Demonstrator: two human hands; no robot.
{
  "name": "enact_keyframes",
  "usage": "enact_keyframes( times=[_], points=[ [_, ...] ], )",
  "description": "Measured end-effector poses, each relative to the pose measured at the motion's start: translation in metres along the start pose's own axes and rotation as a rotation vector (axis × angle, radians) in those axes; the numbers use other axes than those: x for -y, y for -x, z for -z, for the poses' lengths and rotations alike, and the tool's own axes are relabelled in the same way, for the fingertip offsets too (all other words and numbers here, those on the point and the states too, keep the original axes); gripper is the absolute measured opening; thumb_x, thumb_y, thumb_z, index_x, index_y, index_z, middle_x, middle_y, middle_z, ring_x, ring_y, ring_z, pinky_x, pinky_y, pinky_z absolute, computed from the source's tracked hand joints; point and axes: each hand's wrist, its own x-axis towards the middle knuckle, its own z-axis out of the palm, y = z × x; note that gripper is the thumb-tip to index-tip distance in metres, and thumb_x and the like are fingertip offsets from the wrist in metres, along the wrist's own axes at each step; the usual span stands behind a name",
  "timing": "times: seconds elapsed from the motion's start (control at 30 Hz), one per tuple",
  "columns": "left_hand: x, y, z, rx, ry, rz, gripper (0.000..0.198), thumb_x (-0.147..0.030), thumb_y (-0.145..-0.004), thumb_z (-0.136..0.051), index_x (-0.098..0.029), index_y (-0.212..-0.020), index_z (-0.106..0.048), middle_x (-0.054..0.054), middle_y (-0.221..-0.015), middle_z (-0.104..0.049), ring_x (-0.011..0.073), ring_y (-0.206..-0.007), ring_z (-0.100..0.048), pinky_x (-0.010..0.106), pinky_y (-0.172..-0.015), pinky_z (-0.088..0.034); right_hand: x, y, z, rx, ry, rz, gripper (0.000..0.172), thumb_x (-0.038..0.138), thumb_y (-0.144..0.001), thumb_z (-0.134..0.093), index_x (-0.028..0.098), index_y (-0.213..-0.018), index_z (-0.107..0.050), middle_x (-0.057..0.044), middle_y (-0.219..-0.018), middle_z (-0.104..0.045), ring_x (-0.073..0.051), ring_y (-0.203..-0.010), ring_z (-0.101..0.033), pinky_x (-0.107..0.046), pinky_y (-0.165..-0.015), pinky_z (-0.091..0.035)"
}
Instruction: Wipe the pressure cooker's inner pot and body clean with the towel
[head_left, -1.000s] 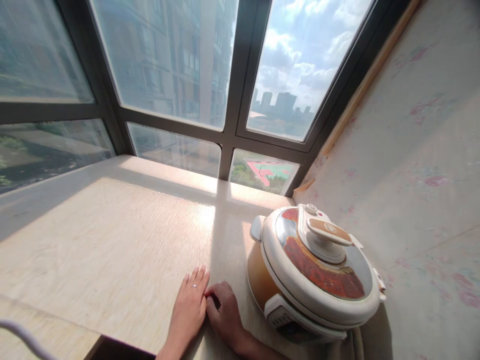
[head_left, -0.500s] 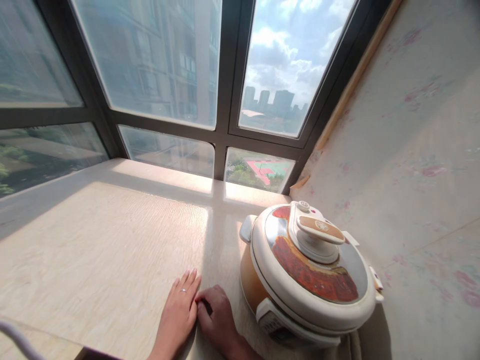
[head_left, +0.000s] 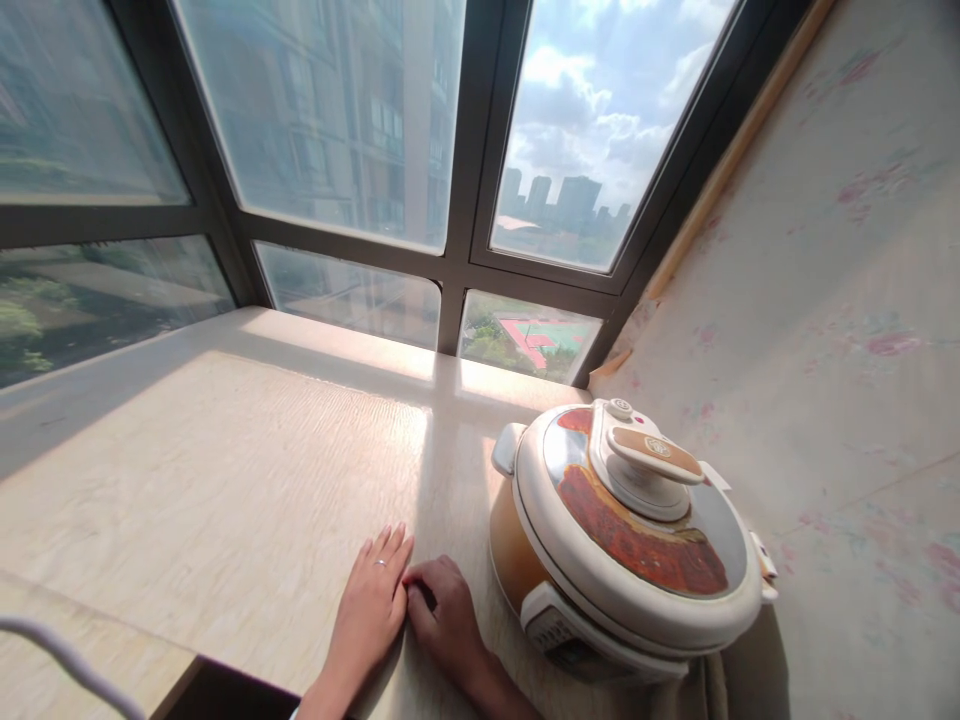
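Currently, from afar, I see the left hand (head_left: 369, 605) lying flat on the pale windowsill (head_left: 225, 480), its fingers (head_left: 379, 565) straight. Just beside it, the right hand (head_left: 448, 622) is loosely curled; whether it pinches something, I cannot tell. The electric pressure cooker (head_left: 630, 550) stands on this windowsill, at their right, near the flowered wallpaper (head_left: 862, 380).

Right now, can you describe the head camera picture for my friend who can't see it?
A person's flat left hand, wearing a ring, and curled right hand rest side by side on a sunlit ledge. To their right stands a lidded white and gold cooker, with dark-framed windows behind and a flowery wall on the right.
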Motion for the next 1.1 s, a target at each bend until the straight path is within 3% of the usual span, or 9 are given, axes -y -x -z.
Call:
enact_keyframes(
  times=[0.6,1.1],
  points=[
    [-0.0047,0.0011,0.0024,0.011,0.053,0.028,0.055,-0.009,-0.091,-0.038,-0.016,-0.138,-0.064,0.011,-0.147,-0.057,0.0291,-0.139,-0.052,0.053,-0.115,-0.043,0.0034,0.0022,-0.0001,0.020,0.018,-0.053,0.022,0.006,-0.085,-0.052,0.019,-0.092,-0.069,-0.004,-0.088,-0.071,-0.020,-0.086,-0.060,-0.031,-0.081,-0.044],
    [-0.0001,0.0016,-0.0003,-0.047,0.054,0.009,0.047,-0.013,-0.095,-0.037,-0.019,-0.126,-0.071,0.009,-0.141,-0.063,0.0290,-0.133,-0.058,0.052,-0.111,-0.047,0.0041,0.0003,-0.0011,-0.019,0.024,-0.029,0.020,0.006,-0.082,-0.055,0.019,-0.090,-0.068,-0.003,-0.085,-0.071,-0.021,-0.083,-0.061,-0.032,-0.077,-0.044]
  ],
)
